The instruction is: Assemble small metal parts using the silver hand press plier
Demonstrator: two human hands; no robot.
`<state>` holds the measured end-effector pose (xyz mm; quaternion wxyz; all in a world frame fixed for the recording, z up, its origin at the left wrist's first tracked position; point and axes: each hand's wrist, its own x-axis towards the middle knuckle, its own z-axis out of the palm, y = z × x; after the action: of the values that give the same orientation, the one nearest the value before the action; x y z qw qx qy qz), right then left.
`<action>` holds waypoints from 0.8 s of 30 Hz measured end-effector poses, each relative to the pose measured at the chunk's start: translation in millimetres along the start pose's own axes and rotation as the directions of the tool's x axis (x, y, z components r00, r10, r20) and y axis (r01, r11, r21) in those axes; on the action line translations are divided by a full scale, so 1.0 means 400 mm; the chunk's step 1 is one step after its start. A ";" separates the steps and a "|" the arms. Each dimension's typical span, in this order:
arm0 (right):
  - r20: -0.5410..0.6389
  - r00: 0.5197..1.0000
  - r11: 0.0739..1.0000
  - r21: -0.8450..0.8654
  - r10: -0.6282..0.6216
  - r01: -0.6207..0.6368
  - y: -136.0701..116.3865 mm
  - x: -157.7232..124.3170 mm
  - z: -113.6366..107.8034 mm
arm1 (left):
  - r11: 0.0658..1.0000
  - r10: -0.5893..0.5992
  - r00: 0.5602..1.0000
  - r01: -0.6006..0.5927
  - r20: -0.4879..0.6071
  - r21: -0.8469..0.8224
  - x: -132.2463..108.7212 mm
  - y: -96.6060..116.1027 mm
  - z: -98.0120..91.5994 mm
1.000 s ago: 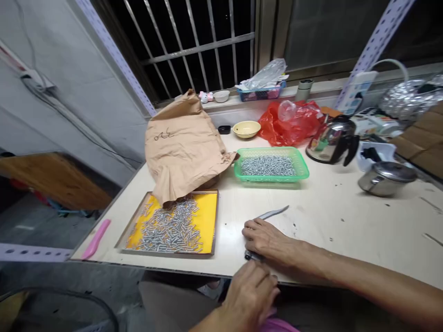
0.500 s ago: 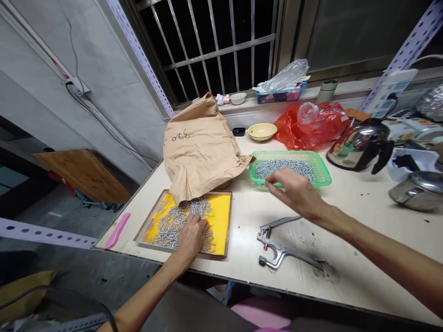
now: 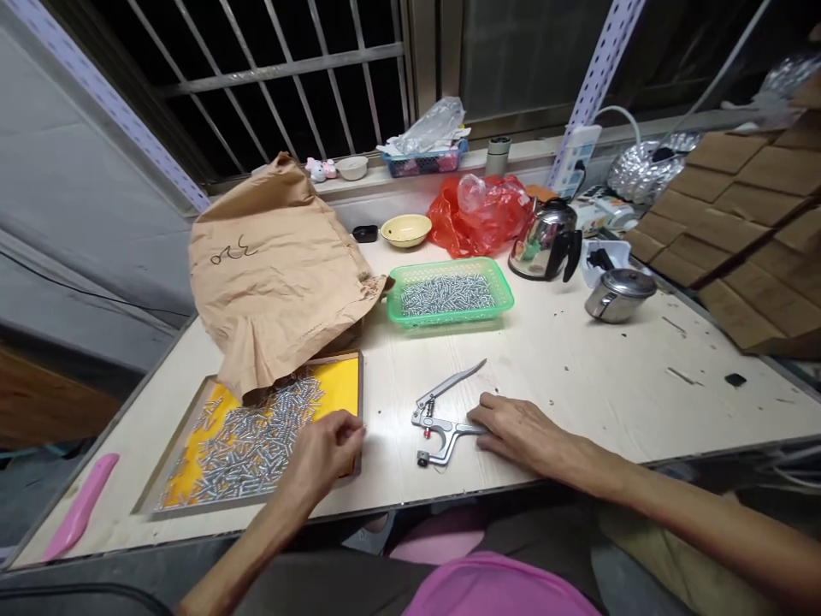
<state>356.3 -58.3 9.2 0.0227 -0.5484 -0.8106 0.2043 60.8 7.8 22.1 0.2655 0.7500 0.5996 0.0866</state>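
Note:
My left hand (image 3: 321,453) is over the right edge of a shallow tray (image 3: 360,385) with a yellow bottom. Its thumb and fingertips are pinched together on what looks like a small metal pin, mostly hidden by the fingers. Many small silvery metal pins (image 3: 256,445) lie heaped in the tray. On the table my right hand (image 3: 513,432) closes round the lower handle of metal snap-fastener pliers (image 3: 442,423), whose upper handle stands spread apart. Behind the pliers, a green plastic basket (image 3: 449,318) holds more of these metal pieces.
A big brown paper bag (image 3: 275,265) leans over the tray's back. A pink-handled tool (image 3: 80,509) lies left. Toward the back are a yellow bowl (image 3: 406,231), red plastic bag (image 3: 478,214) and kettle (image 3: 545,244). A lidded metal pot (image 3: 619,295) and cardboard (image 3: 750,239) stand right.
My left hand has lifted from among the pins to the tray's right edge. My right hand has come down from beside the green basket onto the pliers. The view has swung right.

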 end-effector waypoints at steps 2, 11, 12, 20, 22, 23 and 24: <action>-0.032 0.999 0.999 0.033 -0.006 0.007 0.022 -0.016 0.042 | 0.957 -0.079 0.988 0.113 0.135 -0.267 -0.006 0.057 0.040; -0.149 0.989 1.000 0.002 -0.008 0.008 0.054 -0.018 0.120 | 0.732 -0.218 0.897 0.411 0.385 -0.544 0.023 0.138 0.155; -0.153 0.988 1.000 0.001 -0.007 0.007 0.052 -0.018 0.119 | 0.729 -0.232 0.887 0.430 0.399 -0.533 0.024 0.136 0.157; -0.136 0.991 0.999 0.044 0.015 -0.009 0.034 -0.028 0.084 | 0.731 -0.254 0.814 0.515 0.522 -0.448 0.035 0.131 0.156; -0.145 0.989 0.998 0.058 0.016 -0.008 0.033 -0.030 0.082 | 0.757 -0.250 0.797 0.516 0.550 -0.402 0.047 0.132 0.152; -0.149 0.989 0.998 0.061 0.015 -0.006 0.033 -0.031 0.083 | 0.774 -0.245 0.787 0.510 0.566 -0.374 0.054 0.132 0.150; -0.151 0.988 0.998 0.061 0.016 -0.006 0.032 -0.031 0.083 | 0.792 -0.240 0.778 0.503 0.581 -0.346 0.061 0.132 0.147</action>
<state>363.9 -75.8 -23.5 0.0998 -0.5660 -0.7968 0.1865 138.6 6.0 -5.8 0.6041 0.5161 0.6068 -0.0235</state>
